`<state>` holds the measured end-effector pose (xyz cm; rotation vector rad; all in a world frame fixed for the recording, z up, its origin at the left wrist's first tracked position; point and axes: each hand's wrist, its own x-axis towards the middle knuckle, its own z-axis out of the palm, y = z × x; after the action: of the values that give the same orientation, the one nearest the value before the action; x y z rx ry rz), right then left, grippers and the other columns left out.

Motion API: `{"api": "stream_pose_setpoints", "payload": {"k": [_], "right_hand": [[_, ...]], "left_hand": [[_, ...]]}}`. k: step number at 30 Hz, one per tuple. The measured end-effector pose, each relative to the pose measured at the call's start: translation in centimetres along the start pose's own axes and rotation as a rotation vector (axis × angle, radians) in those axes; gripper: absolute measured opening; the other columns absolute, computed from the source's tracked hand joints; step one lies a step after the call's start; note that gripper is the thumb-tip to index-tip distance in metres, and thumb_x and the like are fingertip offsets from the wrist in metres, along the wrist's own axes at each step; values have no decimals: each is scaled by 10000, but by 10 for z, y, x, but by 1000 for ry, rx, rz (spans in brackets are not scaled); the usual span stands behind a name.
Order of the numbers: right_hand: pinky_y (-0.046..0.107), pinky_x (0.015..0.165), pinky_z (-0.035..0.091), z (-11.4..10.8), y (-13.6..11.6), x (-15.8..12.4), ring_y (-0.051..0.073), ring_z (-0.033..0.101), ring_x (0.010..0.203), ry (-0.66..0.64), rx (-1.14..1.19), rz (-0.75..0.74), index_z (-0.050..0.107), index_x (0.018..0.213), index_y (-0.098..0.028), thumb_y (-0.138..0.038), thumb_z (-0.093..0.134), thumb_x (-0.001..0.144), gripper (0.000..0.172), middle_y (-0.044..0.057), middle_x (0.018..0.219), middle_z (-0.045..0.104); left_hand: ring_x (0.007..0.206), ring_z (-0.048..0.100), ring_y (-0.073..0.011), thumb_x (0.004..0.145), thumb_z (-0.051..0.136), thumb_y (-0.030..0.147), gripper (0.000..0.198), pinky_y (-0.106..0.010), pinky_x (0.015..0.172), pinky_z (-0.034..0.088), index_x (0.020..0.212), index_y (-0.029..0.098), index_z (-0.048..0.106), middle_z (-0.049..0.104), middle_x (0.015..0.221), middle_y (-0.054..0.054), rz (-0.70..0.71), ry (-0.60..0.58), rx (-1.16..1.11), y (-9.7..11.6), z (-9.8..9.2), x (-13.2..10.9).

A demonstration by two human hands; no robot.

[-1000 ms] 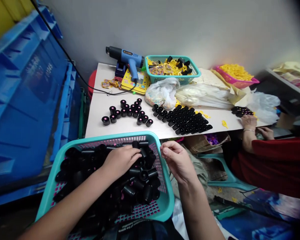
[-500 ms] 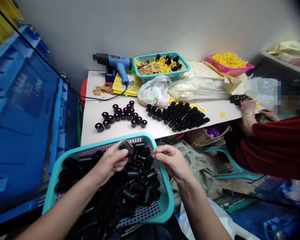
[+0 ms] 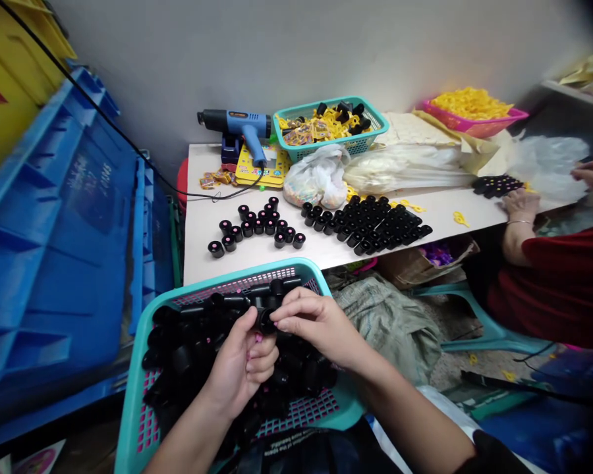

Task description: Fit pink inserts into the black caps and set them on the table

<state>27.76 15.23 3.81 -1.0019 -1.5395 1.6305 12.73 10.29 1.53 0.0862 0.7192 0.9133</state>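
My left hand [image 3: 242, 362] is wrapped round a short black plastic cylinder [image 3: 263, 320], its open end tilted toward my right hand. A small pink bit [image 3: 258, 338] shows by the left fingers. With thumb and fingers pinched together, my right hand [image 3: 321, 322] meets the cylinder's open end. A speck of pink shows at its fingertips, mostly hidden. Both hands are above a turquoise basket [image 3: 128, 395] heaped with similar black cylinders [image 3: 182, 359]. On the table [image 3: 197, 266] behind stand several black cylinders with pink centres [image 3: 258, 226].
A block of black cylinders [image 3: 375, 224] stands farther right. Behind are a blue heat gun [image 3: 250, 131], a turquoise basket [image 3: 296, 150] of yellow pieces, plastic bags [image 3: 319, 181] and a pink basket [image 3: 494, 125]. A co-worker's red sleeve [image 3: 563, 276] is at right; blue crates [image 3: 69, 250] stand left.
My hands have come together at the black cylinder, which now has its open end toward my right fingers. The view has turned slightly left. A co-worker's hand has lifted at the right.
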Motion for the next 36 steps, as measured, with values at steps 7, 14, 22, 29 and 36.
{"api": "stream_pose_setpoints", "payload": {"k": [7, 14, 22, 29, 36], "right_hand": [[259, 835, 415, 7, 12, 4, 115, 510, 885, -30, 160, 13, 658, 824, -216, -245, 722, 704, 139, -6, 897, 516], [348, 973, 359, 4, 13, 6, 188, 487, 1103, -355, 249, 45, 535, 1207, -230, -364, 609, 796, 438, 48, 1122, 560], [292, 844, 425, 10, 21, 6, 154, 552, 887, -286, 318, 42, 632, 1050, -180, -395, 649, 749, 371, 40, 965, 610], [286, 873, 417, 13, 18, 7, 156, 567, 925, -296, 386, 122, 632, 1056, -181, -347, 675, 736, 363, 40, 991, 627], [385, 1019, 323, 10, 10, 16, 212, 435, 1195, -285, -162, -156, 474, 1279, -245, -385, 650, 756, 570, 84, 1271, 496]], "left_hand": [[362, 125, 1, 688, 638, 529, 432, -97, 325, 103, 634, 172, 402, 251, 440, 115, 47, 35, 62, 0, 1, -1], [363, 148, 4, 648, 672, 540, 446, -102, 344, 114, 675, 177, 414, 250, 438, 120, 5, -6, 102, -2, 5, -7], [374, 127, 0, 719, 620, 504, 399, -96, 339, 113, 669, 180, 394, 258, 474, 108, -69, -92, 5, -4, 5, -6], [376, 136, 5, 690, 667, 479, 419, -87, 331, 115, 641, 170, 388, 281, 473, 104, -115, -134, -41, -1, 2, -6], [364, 131, 1, 767, 580, 484, 409, -100, 321, 119, 600, 159, 397, 280, 455, 95, -11, -23, -90, 5, -6, 2]]}}
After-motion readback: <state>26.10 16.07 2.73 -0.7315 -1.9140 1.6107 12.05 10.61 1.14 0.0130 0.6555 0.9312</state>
